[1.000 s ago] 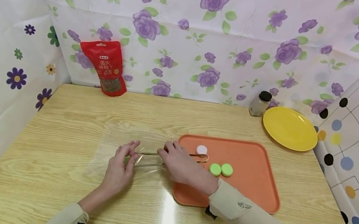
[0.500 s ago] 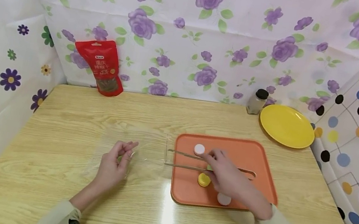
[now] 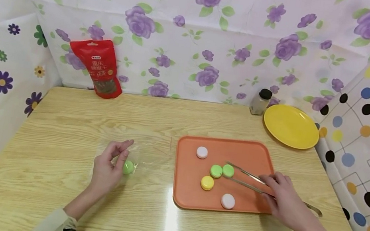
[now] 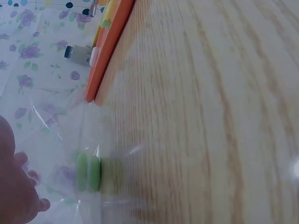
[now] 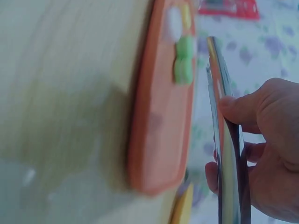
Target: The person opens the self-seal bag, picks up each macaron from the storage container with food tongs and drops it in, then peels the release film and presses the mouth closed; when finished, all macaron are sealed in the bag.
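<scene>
My left hand (image 3: 107, 163) pinches a clear plastic bag (image 3: 152, 150) lying on the table, its mouth toward the tray. Inside the bag sits one green macaron (image 3: 128, 167), standing on edge in the left wrist view. My right hand (image 3: 284, 200) grips metal tongs (image 5: 229, 163) by the sides, their arms apart. The tong tips reach over the orange tray (image 3: 181, 193), close by a green macaron (image 3: 228, 170) that touches a second green macaron (image 3: 216, 171). Also on the tray are a yellow macaron (image 3: 207, 183), a pale macaron (image 3: 202, 152) and another pale macaron (image 3: 228, 201).
A yellow plate (image 3: 291, 126) leans at the back right beside a black-capped jar (image 3: 260, 102). The red pouch (image 3: 99, 67) stands at the back left. Patterned cloth walls (image 3: 178, 66) close off the back and both sides of the wooden table (image 3: 132, 220).
My right hand has drawn the tongs rightward out of the bag and over the tray. The green macaron stays in the bag. My left hand keeps its hold, and the head view has shifted slightly.
</scene>
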A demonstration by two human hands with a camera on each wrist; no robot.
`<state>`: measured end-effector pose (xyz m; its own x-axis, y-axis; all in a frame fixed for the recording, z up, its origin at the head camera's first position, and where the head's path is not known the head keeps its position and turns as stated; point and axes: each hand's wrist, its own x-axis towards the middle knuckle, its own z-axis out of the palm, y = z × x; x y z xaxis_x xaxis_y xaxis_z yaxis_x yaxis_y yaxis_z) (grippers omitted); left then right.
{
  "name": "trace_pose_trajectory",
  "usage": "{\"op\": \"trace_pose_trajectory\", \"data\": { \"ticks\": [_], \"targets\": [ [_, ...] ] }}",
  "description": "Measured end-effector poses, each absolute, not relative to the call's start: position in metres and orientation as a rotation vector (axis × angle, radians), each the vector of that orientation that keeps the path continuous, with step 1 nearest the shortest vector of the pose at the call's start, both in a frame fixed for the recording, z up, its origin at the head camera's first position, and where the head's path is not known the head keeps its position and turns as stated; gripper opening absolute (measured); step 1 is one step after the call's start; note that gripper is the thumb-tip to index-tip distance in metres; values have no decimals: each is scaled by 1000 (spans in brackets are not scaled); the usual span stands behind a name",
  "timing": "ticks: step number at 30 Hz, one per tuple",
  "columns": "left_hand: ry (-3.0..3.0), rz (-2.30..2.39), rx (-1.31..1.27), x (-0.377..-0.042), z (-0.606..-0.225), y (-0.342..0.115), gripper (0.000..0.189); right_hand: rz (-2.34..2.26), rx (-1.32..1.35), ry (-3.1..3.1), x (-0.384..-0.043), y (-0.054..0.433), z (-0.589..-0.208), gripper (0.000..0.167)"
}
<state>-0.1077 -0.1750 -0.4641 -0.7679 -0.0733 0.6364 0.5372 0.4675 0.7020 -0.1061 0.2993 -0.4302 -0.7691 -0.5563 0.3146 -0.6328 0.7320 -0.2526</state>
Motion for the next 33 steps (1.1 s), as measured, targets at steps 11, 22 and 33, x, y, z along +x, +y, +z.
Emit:
{"op": "trace_pose_trajectory", "data": {
  "ticks": [11,22,33],
  "targets": [
    [-2061,-1501,-382,-103,-457,-174,20,493,999,-2665,-117,326,-459,51],
    [-2034,-1610,-339,-105,-457,-173,21,498,998,-2647,-123,328,-470,47],
    [-2040,-1627,-369,-106,-465,-175,17,579,1035,-2611,-124,305,-440,43]
  ]
}}
